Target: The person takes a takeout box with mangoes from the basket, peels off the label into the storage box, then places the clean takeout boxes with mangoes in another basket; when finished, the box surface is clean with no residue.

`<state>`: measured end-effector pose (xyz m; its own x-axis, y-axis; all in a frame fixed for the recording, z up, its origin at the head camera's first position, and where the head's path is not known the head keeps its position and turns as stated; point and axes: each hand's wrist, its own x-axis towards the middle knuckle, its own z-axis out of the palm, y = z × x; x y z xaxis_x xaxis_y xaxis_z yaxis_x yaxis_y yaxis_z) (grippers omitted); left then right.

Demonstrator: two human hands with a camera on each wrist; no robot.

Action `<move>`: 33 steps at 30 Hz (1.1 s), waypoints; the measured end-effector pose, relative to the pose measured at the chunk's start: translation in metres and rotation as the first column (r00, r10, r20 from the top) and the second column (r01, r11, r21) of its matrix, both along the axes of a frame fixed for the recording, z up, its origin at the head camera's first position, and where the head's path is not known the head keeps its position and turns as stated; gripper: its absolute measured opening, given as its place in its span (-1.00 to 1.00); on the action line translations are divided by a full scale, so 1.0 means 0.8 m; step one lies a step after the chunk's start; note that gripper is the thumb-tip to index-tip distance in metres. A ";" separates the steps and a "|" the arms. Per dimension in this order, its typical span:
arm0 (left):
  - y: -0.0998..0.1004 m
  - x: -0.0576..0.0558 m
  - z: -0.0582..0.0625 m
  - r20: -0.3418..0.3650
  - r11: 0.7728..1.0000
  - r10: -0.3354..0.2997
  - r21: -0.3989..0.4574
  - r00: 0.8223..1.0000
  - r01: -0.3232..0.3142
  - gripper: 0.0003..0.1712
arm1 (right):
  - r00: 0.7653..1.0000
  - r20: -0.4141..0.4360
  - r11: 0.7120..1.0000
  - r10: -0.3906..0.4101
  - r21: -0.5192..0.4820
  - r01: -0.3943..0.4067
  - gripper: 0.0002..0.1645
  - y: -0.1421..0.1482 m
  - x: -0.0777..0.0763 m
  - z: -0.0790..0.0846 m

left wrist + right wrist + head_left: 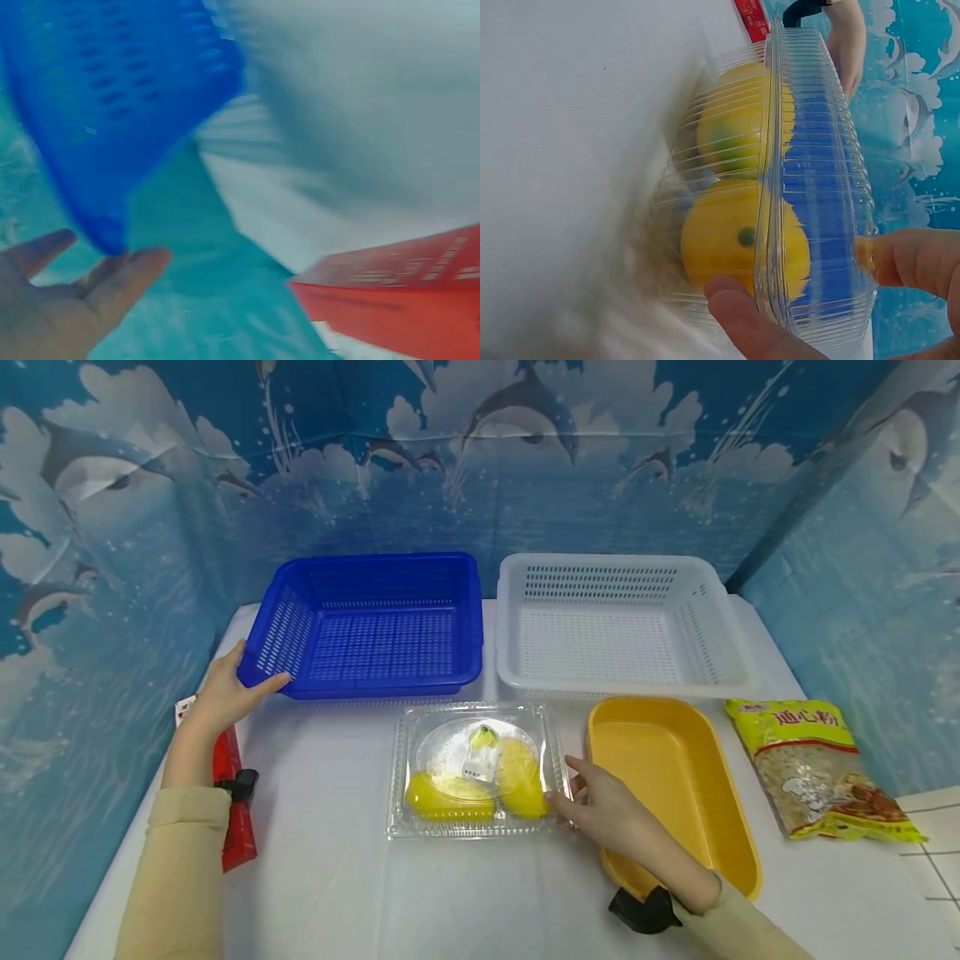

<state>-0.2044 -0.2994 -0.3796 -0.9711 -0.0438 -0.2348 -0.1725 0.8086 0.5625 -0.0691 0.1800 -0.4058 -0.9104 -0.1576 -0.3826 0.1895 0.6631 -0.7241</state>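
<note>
A clear plastic clamshell box [474, 768] with yellow fruits [742, 236] inside and a small label on its lid lies in the middle of the table. At its right end, my right hand [611, 806] has thumb and forefinger spread apart, their tips touching the plastic. My left hand [228, 689] is at the front left corner of a blue perforated basket [367, 683]. Its thumb stretches along the front side and the other fingers reach up the left side. In the blurred left wrist view, straight fingers [124, 289] touch that basket's corner.
A white perforated basket [622, 685] stands at the back right, and a yellow tray [675, 777] lies under my right forearm. Farther right is a bag of pasta [821, 777]. A red packet [238, 827] lies beside my left wrist. Dolphin-print curtains [480, 510] surround the table.
</note>
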 end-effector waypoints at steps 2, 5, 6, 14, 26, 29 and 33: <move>0.007 0.005 0.009 -0.058 1.000 0.014 -0.012 0.998 -0.014 0.20 | 1.000 0.002 1.000 0.003 0.011 -0.003 -0.13 0.000 0.000 0.000; 0.020 0.017 0.026 -0.133 1.000 0.010 -0.007 0.991 -0.011 0.12 | 1.000 0.003 1.000 0.008 0.024 -0.008 -0.12 0.000 -0.001 -0.001; 0.026 0.022 0.031 -0.153 1.000 0.000 0.000 0.988 0.000 0.10 | 1.000 0.002 1.000 0.009 0.030 -0.009 -0.11 0.000 -0.002 -0.002; 0.083 0.063 0.049 -0.180 0.982 -0.108 0.131 0.978 0.133 -0.01 | 1.000 0.009 0.999 -0.002 0.044 0.002 -0.11 -0.001 -0.003 0.000; 0.156 0.091 -0.014 -0.055 0.913 -0.270 0.303 0.961 0.274 -0.16 | 1.000 -0.011 0.998 0.023 0.055 -0.022 -0.11 0.000 -0.003 -0.001; 0.163 0.097 -0.029 -0.021 0.897 -0.285 0.348 0.958 0.274 -0.15 | 1.000 -0.009 0.998 0.025 0.062 -0.024 -0.11 -0.001 -0.004 -0.001; 0.169 0.102 -0.044 -0.015 0.882 -0.295 0.381 0.955 0.278 -0.10 | 1.000 -0.012 0.997 0.027 0.067 -0.026 -0.11 -0.002 -0.005 0.000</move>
<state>-0.1226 -0.1639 -0.4148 -0.9166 0.3343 -0.2191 0.0043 0.5564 0.8309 -0.0727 0.1783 -0.4062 -0.9112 -0.1565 -0.3810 0.1617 0.7147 -0.6804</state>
